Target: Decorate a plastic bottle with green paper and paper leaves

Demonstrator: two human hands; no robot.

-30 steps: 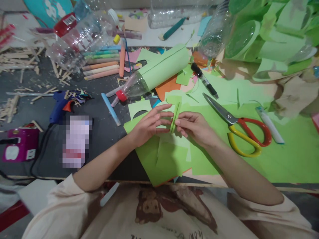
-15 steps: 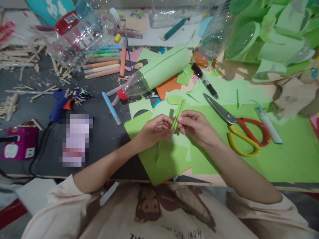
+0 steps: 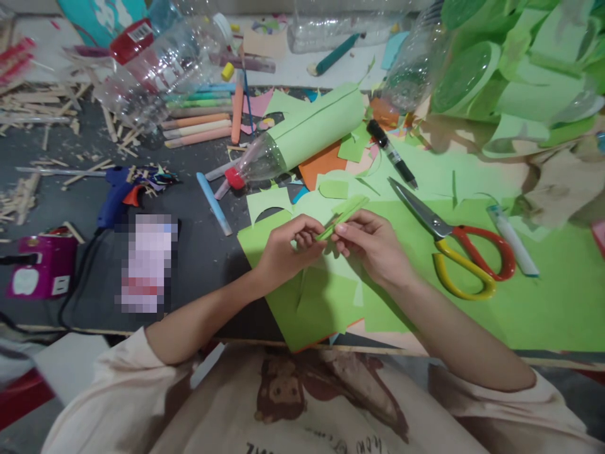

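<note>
A narrow folded piece of green paper (image 3: 350, 208) is pinched between my two hands, tilted up to the right. My left hand (image 3: 293, 247) grips its lower end with curled fingers. Along its middle, the thumb and fingers of my right hand (image 3: 371, 243) press it. Beneath both hands lie sheets of green paper (image 3: 283, 302), with a small rounded green cutout (image 3: 333, 189) just beyond. Right of my right hand rest scissors (image 3: 444, 230) with one red and one yellow handle, blades apart. A plastic bottle wrapped in light green paper (image 3: 321, 123) lies on its side farther back.
A blue glue gun (image 3: 113, 198), a phone with a blurred screen (image 3: 147, 261) and a purple box (image 3: 42, 268) are at left. Several coloured markers (image 3: 198, 126), clear bottles (image 3: 170, 69) and wood sticks (image 3: 42, 107) lie behind. A black marker (image 3: 392, 154) sits near the scissors.
The folded green paper has turned from nearly upright to a flatter slant, its upper end swinging right. My hands stay close together. The whole view has shifted slightly.
</note>
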